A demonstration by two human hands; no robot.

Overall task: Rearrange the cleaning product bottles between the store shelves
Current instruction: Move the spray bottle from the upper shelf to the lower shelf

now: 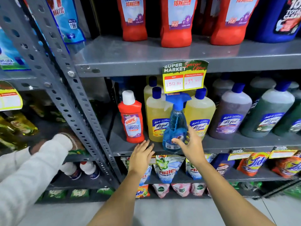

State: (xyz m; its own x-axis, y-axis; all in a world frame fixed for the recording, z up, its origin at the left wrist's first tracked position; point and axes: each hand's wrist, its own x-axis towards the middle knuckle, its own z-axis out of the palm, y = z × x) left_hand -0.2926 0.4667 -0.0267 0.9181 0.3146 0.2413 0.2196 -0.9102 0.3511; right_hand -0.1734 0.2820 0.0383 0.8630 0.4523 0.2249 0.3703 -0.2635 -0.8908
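The blue translucent plastic spray bottle (pixel 176 128) stands upright at the shelf edge (pixel 228 146). The right hand (pixel 191 144), fingers spread, touches it. The left hand (pixel 141 154) hovers open.

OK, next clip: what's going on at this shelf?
A person is reaching into a store shelf of cleaning products. The right hand is open around a blue spray bottle at the shelf's front edge, not clearly gripping it. The left hand hovers open below a red Harpic bottle. Someone else's white sleeve reaches into the neighbouring rack.

Grey slotted-steel shelving (pixel 146 54) filling the far view, pale tiled floor (pixel 162 212) seen near, lit evenly from above
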